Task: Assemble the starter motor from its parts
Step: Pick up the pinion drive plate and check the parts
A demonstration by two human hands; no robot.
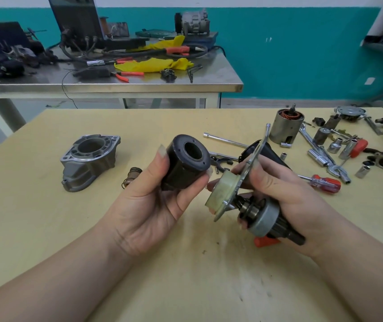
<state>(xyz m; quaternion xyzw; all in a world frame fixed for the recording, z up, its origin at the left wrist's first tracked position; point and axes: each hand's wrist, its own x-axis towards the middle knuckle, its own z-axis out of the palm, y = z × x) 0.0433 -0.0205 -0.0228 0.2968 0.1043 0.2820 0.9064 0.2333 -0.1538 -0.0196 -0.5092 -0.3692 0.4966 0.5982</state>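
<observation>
above the pale wooden table (46, 228), both hands hold parts clear of the surface. the left hand (160, 205), palm up, grips a black solenoid cylinder (187, 162) with fingers and thumb curled round its body, the open bore facing up and away. just beside it, the right hand (285, 196) grips the drive assembly (244, 203): a pale greenish disc on a thin metal plate, then a short shaft, a grey clutch drum and a dark pinion end pointing toward the person. the two parts sit close together but apart.

on the table to the left lies the aluminium nose housing (90, 159), its round opening up, and near it a small spring-wrapped plunger (132, 176), partly hidden by the left hand. behind the right hand a black cone-shaped piece (269, 152) and a forked lever (220, 161) are partly blocked from view. farther right stands the motor body with copper windings (287, 126), upright. an extension bar (225, 140), loose sockets (335, 145), wrenches and a red-handled screwdriver (323, 183) lie scattered near it. something orange (265, 241) shows under the right hand; what it is cannot be told.

beyond stands a steel bench (139, 82) with yellow cloth (153, 65), pliers and cables, against a teal wall (290, 54).
</observation>
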